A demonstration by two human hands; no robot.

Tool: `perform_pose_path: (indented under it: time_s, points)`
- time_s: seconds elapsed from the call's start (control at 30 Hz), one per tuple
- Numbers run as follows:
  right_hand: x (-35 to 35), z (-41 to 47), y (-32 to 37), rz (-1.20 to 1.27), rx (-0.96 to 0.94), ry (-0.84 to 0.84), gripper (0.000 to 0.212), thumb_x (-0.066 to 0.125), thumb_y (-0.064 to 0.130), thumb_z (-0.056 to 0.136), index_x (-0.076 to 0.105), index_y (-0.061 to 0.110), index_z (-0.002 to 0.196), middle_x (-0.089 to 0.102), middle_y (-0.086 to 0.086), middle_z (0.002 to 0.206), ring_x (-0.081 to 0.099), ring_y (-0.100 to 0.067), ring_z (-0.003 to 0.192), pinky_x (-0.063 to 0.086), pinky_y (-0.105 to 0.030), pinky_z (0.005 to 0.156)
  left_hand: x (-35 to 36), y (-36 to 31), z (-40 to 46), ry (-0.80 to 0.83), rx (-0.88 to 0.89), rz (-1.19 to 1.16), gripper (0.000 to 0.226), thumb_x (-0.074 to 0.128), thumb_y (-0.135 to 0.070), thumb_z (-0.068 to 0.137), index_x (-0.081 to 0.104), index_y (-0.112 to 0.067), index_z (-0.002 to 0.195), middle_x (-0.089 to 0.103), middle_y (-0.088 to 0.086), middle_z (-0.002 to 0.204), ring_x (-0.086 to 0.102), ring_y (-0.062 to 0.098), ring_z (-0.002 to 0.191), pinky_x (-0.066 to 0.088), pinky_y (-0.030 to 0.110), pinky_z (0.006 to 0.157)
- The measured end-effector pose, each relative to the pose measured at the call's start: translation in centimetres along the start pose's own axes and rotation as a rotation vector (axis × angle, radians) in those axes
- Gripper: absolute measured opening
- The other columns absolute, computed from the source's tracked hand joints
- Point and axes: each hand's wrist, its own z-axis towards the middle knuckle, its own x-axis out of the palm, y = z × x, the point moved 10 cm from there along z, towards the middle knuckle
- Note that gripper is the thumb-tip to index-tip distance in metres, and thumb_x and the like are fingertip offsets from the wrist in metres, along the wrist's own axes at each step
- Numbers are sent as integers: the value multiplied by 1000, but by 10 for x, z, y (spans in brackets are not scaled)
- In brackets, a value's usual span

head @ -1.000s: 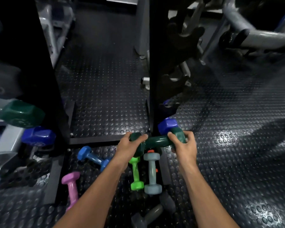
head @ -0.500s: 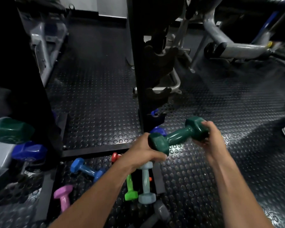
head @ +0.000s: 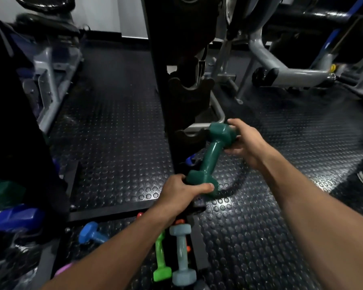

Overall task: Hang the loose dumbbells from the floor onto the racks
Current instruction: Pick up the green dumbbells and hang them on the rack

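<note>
Both arms reach forward, the left hand (head: 181, 192) curled around the near head of a dark green hexagonal-ended dumbbell (head: 211, 158), the right hand (head: 246, 143) cupping its far head. The dumbbell is held tilted in the air above the studded black rubber floor (head: 117, 143), its far head just beside a cradle of the black upright rack (head: 176, 97).

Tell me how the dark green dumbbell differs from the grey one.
The dark green dumbbell is held in the air, one head in each of the hands; the grey dumbbell lies loose on the floor. The green one looks thicker and tilts diagonally; the grey points toward the camera. Both have hexagonal heads.
</note>
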Motion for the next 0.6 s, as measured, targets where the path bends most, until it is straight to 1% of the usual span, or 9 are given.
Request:
perform_pose_path:
  time_s: [0.07, 0.13, 0.17, 0.23, 0.27, 0.3, 0.37, 0.5, 0.6]
  points:
    - [5, 11, 1, -35, 14, 2, 31, 62, 35, 94, 70, 11, 112, 66, -14, 104, 69, -29, 95, 60, -50, 88, 5, 1, 1, 20, -14, -101, 49, 92, -49, 61, 80, -17, 96, 81, 1, 91, 78, 23, 88, 62, 50, 88]
    - [10, 20, -1, -83, 17, -18, 29, 62, 32, 94, 72, 12, 113, 68, -14, 102, 69, -28, 93, 60, -46, 81, 13, 1, 2, 33, -13, -202, 36, 89, -39, 74, 80, -16, 101, 81, 1, 93, 78, 20, 90, 62, 46, 90]
    - [13, 23, -2, -98, 9, -20, 29, 63, 32, 93, 74, 12, 111, 71, -13, 100, 70, -28, 92, 61, -46, 81, 18, 0, 2, 36, -12, -244, 33, 87, -36, 78, 80, -16, 103, 81, 0, 94, 78, 19, 91, 62, 44, 91]
    - [17, 32, -2, -111, -17, -37, 36, 69, 38, 84, 77, 12, 106, 75, -11, 98, 73, -28, 94, 61, -50, 90, 25, -2, 4, 33, -13, -317, 32, 85, -34, 81, 79, -14, 106, 81, 1, 96, 77, 18, 93, 61, 41, 93]
    - [19, 37, -1, -110, -31, -40, 37, 71, 40, 81, 78, 12, 104, 76, -9, 96, 73, -27, 95, 62, -49, 90, 27, -3, 5, 26, -11, -348, 32, 84, -33, 82, 78, -13, 106, 81, 2, 96, 77, 18, 94, 61, 41, 93]
    - [22, 40, 3, -107, -51, -42, 34, 72, 38, 82, 78, 12, 102, 76, -6, 92, 73, -26, 92, 62, -45, 86, 28, -4, 8, 16, -4, -365, 33, 84, -34, 82, 78, -13, 107, 81, 3, 96, 77, 19, 95, 61, 42, 94]
    - [32, 41, 12, -105, -89, -27, 23, 72, 32, 91, 78, 12, 100, 73, -1, 84, 69, -19, 82, 55, -36, 75, 29, -7, 13, 6, 27, -379, 35, 83, -39, 83, 78, -16, 110, 81, 3, 99, 77, 21, 96, 60, 43, 95]
    - [43, 49, 18, -101, -113, -27, 20, 71, 29, 95, 79, 13, 102, 73, 3, 81, 67, -11, 75, 51, -27, 69, 25, -10, 21, -23, 48, -380, 48, 80, -53, 80, 76, -19, 114, 80, 3, 98, 77, 20, 93, 60, 46, 95]
    - [54, 56, 18, -117, -123, -19, 17, 72, 28, 93, 80, 13, 97, 70, 11, 65, 64, -5, 65, 51, -26, 65, 21, -10, 23, -57, 31, -448, 48, 79, -47, 85, 71, -15, 119, 79, 5, 102, 78, 17, 90, 61, 40, 93]
